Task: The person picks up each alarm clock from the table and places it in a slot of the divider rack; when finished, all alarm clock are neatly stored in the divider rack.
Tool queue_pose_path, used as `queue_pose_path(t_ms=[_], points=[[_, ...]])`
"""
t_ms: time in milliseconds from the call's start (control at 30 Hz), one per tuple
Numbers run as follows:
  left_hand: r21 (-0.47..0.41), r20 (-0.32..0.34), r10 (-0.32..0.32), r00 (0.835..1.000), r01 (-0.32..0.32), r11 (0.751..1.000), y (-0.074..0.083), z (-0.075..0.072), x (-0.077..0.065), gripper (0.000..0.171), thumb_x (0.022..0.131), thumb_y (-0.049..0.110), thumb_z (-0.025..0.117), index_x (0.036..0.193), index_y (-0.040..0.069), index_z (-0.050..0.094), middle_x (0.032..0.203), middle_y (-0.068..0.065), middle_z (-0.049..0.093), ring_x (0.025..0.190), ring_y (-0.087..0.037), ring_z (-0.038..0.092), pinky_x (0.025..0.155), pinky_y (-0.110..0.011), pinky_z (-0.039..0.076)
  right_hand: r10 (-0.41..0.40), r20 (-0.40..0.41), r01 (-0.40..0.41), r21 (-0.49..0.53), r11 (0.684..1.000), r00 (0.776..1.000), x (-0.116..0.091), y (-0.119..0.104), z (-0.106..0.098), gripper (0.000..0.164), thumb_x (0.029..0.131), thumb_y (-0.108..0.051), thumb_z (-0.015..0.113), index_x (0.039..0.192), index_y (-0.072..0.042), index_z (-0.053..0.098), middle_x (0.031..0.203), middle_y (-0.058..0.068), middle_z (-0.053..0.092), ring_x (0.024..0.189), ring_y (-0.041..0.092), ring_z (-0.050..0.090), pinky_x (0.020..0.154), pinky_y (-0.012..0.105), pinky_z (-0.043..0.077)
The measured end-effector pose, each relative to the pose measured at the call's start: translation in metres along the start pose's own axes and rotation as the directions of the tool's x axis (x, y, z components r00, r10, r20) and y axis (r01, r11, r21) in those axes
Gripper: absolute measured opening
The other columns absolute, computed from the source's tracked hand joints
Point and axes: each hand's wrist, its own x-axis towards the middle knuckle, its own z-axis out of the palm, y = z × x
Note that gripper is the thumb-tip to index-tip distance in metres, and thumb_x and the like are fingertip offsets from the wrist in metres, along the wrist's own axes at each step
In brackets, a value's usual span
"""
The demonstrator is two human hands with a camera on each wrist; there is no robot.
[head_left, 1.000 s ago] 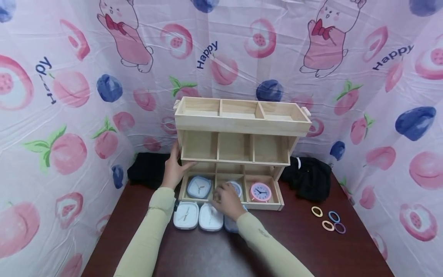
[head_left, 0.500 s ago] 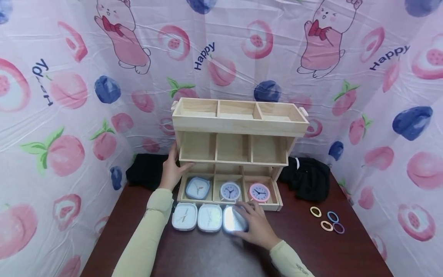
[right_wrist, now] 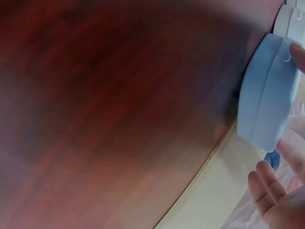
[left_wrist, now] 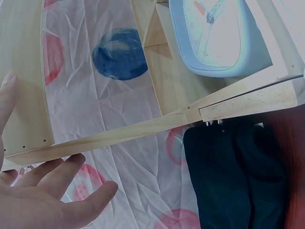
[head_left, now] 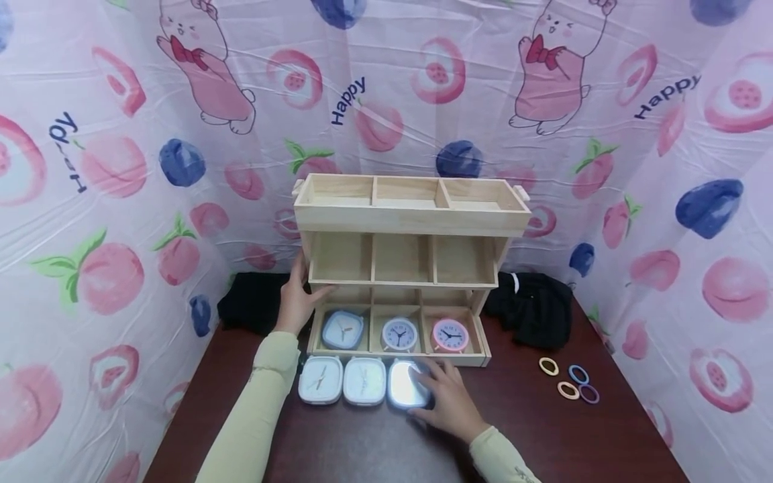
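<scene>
In the head view, my right hand (head_left: 449, 402) pinches a light blue square alarm clock (head_left: 403, 388), the rightmost of three in front of the wooden organizer. In the right wrist view, a finger and the thumb touch opposite ends of this clock (right_wrist: 264, 95). My left hand (head_left: 294, 302), fingers fairly straight, rests against the left side of the tiered wooden organizer (head_left: 410, 221). Its bottom tray holds a blue square clock (head_left: 342, 330), a white round clock (head_left: 399, 334) and a pink clock (head_left: 449, 335), one per compartment. The upper tiers' compartments are bare.
Two white square clocks, one (head_left: 320, 380) at the left and another (head_left: 364, 381) in the middle, stand before the bottom tray. Black cloth bundles lie at the left (head_left: 256, 302) and right (head_left: 537, 308). Several coloured rings (head_left: 568, 390) lie at right; patterned curtain (head_left: 386, 87) surrounds the table.
My right hand has moved from the round clock in the middle compartment, toward me and right, onto the light blue clock in front. The left hand stays at the organizer's side.
</scene>
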Motion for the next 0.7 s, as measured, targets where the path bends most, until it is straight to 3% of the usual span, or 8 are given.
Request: queue_pose_path(t_ms=[167, 333, 500, 700], points=[[-0.005, -0.004, 0.001, 1.000, -0.001, 1.000, -0.001, 0.001, 0.000, 0.111, 0.091, 0.017, 0.088, 0.174, 0.025, 0.014, 0.169, -0.026, 0.039, 0.154, -0.042, 0.045, 0.129, -0.055, 0.037, 0.019, 0.007, -0.019, 0.031, 0.999, 1.000, -0.007, 0.001, -0.001, 0.082, 0.070, -0.038, 0.101, 0.143, -0.017, 0.070, 0.153, 0.010, 0.060, 0.136, 0.041, 0.057, 0.109, 0.065, 0.051], [0.015, -0.012, 0.003, 1.000, -0.003, 1.000, -0.003, 0.002, 0.001, 0.112, 0.091, 0.016, 0.088, 0.174, 0.027, 0.013, 0.167, -0.026, 0.041, 0.153, -0.043, 0.046, 0.128, -0.056, 0.039, 0.081, 0.065, -0.084, 0.035, 0.996, 0.995, -0.016, -0.002, -0.005, 0.082, 0.072, -0.033, 0.101, 0.145, -0.017, 0.068, 0.155, 0.014, 0.059, 0.136, 0.038, 0.061, 0.110, 0.060, 0.054], [0.022, -0.016, -0.002, 1.000, 0.002, 1.000, -0.004, 0.003, 0.001, 0.112, 0.091, 0.018, 0.088, 0.174, 0.027, 0.013, 0.167, -0.025, 0.043, 0.153, -0.043, 0.047, 0.128, -0.055, 0.039, 0.113, 0.051, -0.116, 0.057, 0.992, 0.992, -0.023, -0.005, -0.009, 0.078, 0.069, -0.029, 0.102, 0.139, -0.014, 0.070, 0.151, 0.013, 0.061, 0.135, 0.034, 0.063, 0.110, 0.055, 0.056], [0.017, -0.008, -0.001, 1.000, 0.001, 1.000, -0.003, 0.003, 0.000, 0.112, 0.091, 0.018, 0.087, 0.174, 0.030, 0.012, 0.168, -0.025, 0.041, 0.154, -0.042, 0.046, 0.128, -0.056, 0.039, 0.182, 0.059, -0.183, 0.023, 0.983, 0.982, -0.031, -0.005, -0.014, 0.095, 0.065, -0.034, 0.102, 0.148, -0.010, 0.062, 0.142, 0.010, 0.063, 0.126, 0.029, 0.066, 0.104, 0.050, 0.059]])
